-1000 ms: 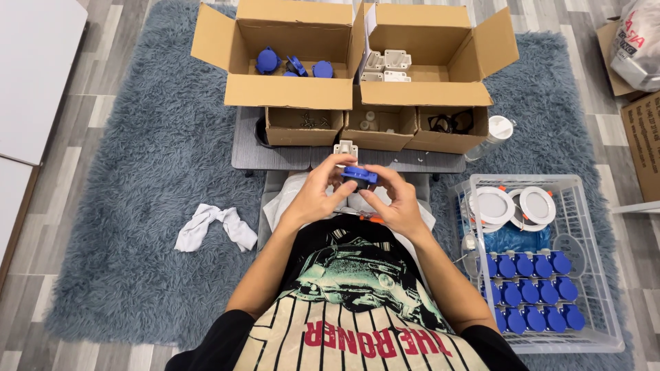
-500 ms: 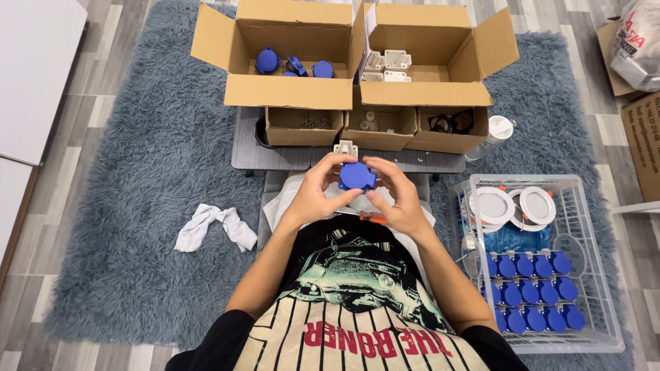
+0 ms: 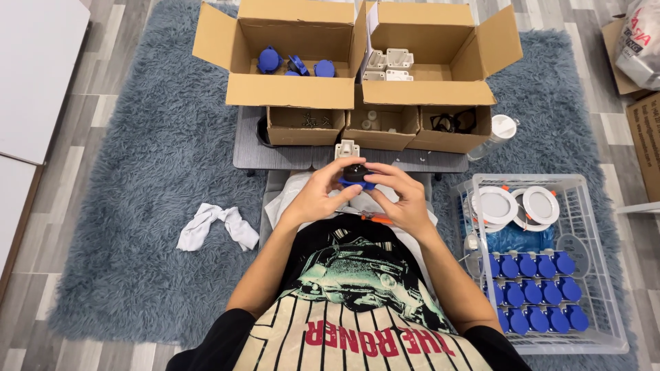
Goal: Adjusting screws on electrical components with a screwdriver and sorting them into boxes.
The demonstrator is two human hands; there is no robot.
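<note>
Standing over someone sitting on a shaggy grey-blue rug (image 3: 137, 158), cardboard everywhere. Two big open boxes sit side by side at the far edge of a low grey board (image 3: 289, 156): the left big box (image 3: 292, 89) has a few round blue caps (image 3: 295, 66) loose in the bottom, the right big box (image 3: 426, 91) has pale grey plastic housings (image 3: 387, 63). In front of those, three smaller open cartons in a row: the left small carton (image 3: 302, 125) holds what looks like tiny screws, the middle small carton (image 3: 381, 126) has little pale bits I can't make out, and the right small carton (image 3: 450, 127) has black rings or cords. One more grey housing (image 3: 347, 148) stands just in front of them on the board.

Off to the person's right there's a white wire basket (image 3: 598, 275), with two round white discs (image 3: 519, 205) at its far end, a blue bag under them, and neat rows of blue capped pieces (image 3: 533, 288) filling the near half. A clear bottle with a white lid (image 3: 496, 134) lies beside the cartons. At the top right corner sits a white bag with red print (image 3: 639, 41) next to a brown box edge. A crumpled white cloth (image 3: 213, 227) lies on the rug to the left.

The left hand (image 3: 316, 198) and right hand (image 3: 399, 199) are drawn together over the lap, fingertips of both pinching a small blue part with a black top (image 3: 355, 174), just near the board's edge. An orange-handled tool (image 3: 375, 218) lies on the lap under them.
</note>
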